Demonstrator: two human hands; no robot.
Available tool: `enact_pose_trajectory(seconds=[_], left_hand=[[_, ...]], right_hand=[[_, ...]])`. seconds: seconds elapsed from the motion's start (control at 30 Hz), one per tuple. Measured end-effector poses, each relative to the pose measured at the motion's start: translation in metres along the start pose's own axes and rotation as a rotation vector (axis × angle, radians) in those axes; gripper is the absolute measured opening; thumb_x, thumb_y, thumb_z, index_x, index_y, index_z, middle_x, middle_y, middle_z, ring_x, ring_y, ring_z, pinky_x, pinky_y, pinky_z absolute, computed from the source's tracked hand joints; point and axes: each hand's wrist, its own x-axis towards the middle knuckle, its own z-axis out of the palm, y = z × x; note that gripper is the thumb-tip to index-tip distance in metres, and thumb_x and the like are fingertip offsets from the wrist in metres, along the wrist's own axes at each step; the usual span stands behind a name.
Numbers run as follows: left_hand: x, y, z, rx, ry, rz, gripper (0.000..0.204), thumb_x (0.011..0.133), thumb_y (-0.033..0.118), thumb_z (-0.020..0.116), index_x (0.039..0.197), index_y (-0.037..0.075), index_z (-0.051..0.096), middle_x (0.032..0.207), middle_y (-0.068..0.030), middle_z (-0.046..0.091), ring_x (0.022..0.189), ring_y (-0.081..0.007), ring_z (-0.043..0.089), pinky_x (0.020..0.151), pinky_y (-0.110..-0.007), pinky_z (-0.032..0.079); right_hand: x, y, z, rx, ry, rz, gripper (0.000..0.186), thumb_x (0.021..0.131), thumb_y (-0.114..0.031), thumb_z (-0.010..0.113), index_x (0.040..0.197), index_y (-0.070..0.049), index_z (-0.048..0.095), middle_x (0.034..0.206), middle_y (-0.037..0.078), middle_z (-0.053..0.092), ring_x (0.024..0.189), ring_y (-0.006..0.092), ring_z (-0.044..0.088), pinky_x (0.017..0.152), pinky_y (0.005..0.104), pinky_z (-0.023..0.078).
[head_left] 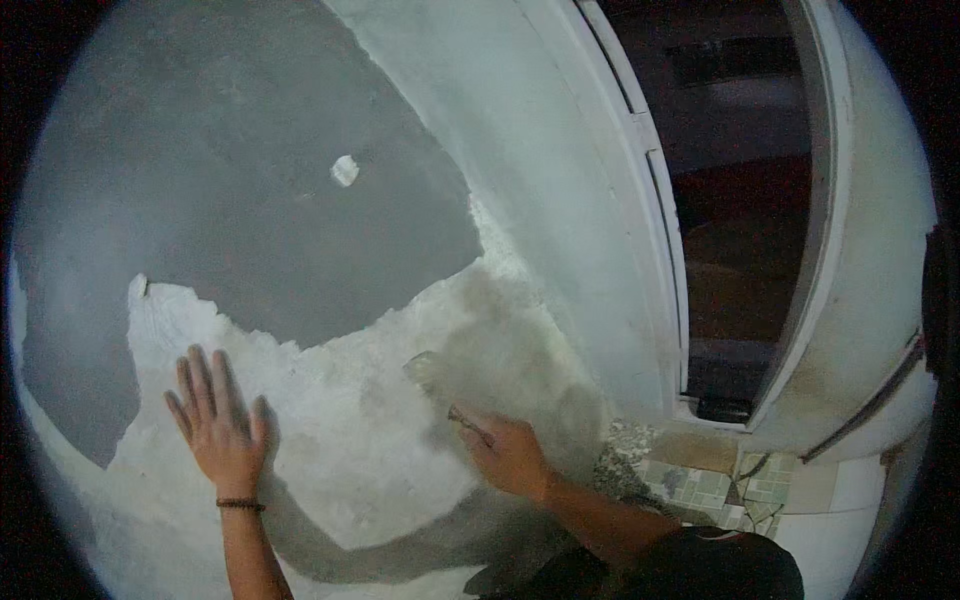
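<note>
L hand: flat on wall, palm down, fingers apart and pointing up. Holds nothing. Rests on white patch, at its left part, just below the ragged edge where white meets grey coat. Dark bead bracelet on L wrist.

R hand: fingers closed around handle of scraper. Handle end shows at approx. the thumb side; blade runs up and left from the fist. Blade is blurred; its exact shape cannot be told. Blade tip lies on or just at the wall surface, near centre of view, at the boundary btw. white patch and a duller, greyish-brown zone to the right.

Wall surface, 3 zones:
- Upper left: smooth grey coat, large area.
- Lower centre/left: rough white patch w/ jagged outline.
- Right: pale, smooth strip running up to the frame.

Small white chip sits alone within the grey coat, well apart from both hands.

Opening: right of wall, white frame, dark inside. Details inside too dark to tell.

Floor tiles: lower right, pale green/patterned, cracked in places, just beside R forearm.

Shadows of both arms fall on the wall below the hands. Dark sleeve or garment shows at lower edge, R side.
</note>
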Motion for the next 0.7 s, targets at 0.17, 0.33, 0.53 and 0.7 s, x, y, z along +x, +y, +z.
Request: enact_pose_trajectory(seconds=[0.17, 0.33, 0.53, 0.7], left_hand=[[-0.009, 0.012, 0.014, 0.022, 0.076, -0.120, 0.070, 0.096, 0.051, 0.045, 0.155, 0.015, 0.034, 0.163, -0.0066, 0.025, 0.152, -0.0265, 0.018, 0.124, -0.049, 0.008], [-0.011, 0.011, 0.013, 0.037, 0.048, -0.205, 0.067, 0.100, 0.052, 0.039, 0.152, 0.011, 0.039, 0.160, -0.0120, 0.031, 0.149, -0.0328, 0.026, 0.122, -0.052, 0.012], [-0.014, 0.006, 0.005, -0.087, 0.056, -0.239, 0.064, 0.102, 0.048, 0.038, 0.151, 0.008, 0.041, 0.159, -0.0170, 0.032, 0.148, -0.0374, 0.027, 0.119, -0.056, 0.015], [-0.016, 0.005, 0.003, -0.127, -0.033, -0.334, 0.062, 0.102, 0.047, 0.038, 0.150, 0.008, 0.041, 0.158, -0.0179, 0.033, 0.147, -0.0390, 0.028, 0.118, -0.059, 0.015]], right_hand=[[0.011, 0.023, -0.013, -0.103, 0.087, -0.060, 0.050, 0.094, -0.018, 0.061, 0.143, -0.014, 0.051, 0.083, 0.018, 0.064, 0.073, 0.0277, 0.065, 0.071, 0.0398, 0.053], [0.040, 0.021, -0.024, -0.196, 0.010, -0.045, 0.052, 0.092, -0.019, 0.062, 0.143, -0.014, 0.051, 0.085, 0.018, 0.065, 0.074, 0.0308, 0.064, 0.071, 0.0417, 0.052], [0.041, -0.017, -0.076, -0.171, 0.021, -0.047, 0.051, 0.092, -0.015, 0.060, 0.142, -0.014, 0.052, 0.081, 0.018, 0.065, 0.070, 0.0300, 0.064, 0.069, 0.0431, 0.052], [0.044, -0.057, -0.132, -0.283, -0.027, 0.108, 0.049, 0.091, -0.017, 0.061, 0.140, -0.016, 0.055, 0.079, 0.017, 0.066, 0.068, 0.0291, 0.065, 0.067, 0.0397, 0.052]])
